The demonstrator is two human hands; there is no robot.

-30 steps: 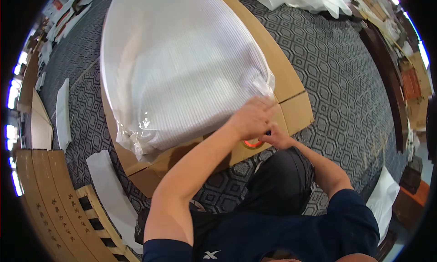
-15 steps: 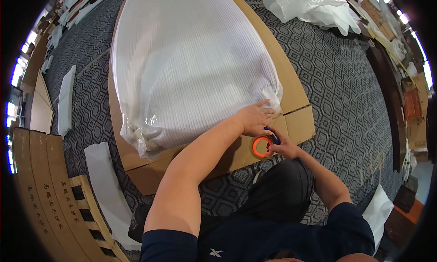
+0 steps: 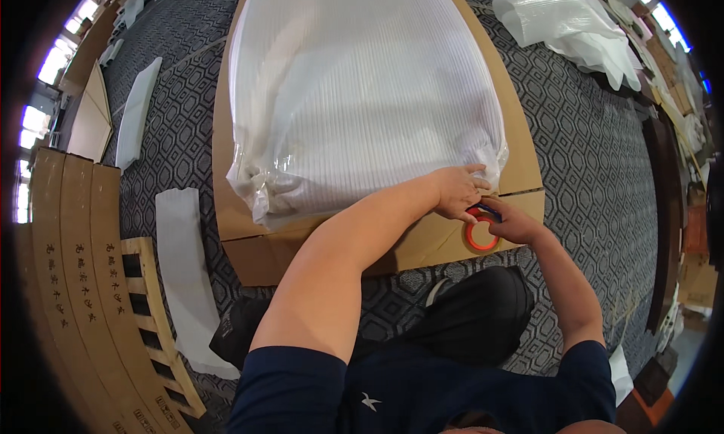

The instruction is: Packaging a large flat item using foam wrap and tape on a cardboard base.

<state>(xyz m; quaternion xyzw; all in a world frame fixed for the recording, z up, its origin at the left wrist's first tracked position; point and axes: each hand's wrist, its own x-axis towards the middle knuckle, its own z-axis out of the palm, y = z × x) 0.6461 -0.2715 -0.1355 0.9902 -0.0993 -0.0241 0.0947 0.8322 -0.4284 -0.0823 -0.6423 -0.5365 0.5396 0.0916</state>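
Head cam, R grip (image 3: 515, 221) curled, w/ tape (image 3: 468, 236)

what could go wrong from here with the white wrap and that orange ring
The white wrap is bunched at the corner by the left hand; it might spring loose if left unsecured. The orange ring is over the cardboard near its front edge, so it could drop off. The dark blue item in the right hand is close to the left; I can't tell what it is, but anything sharp might nick a finger.
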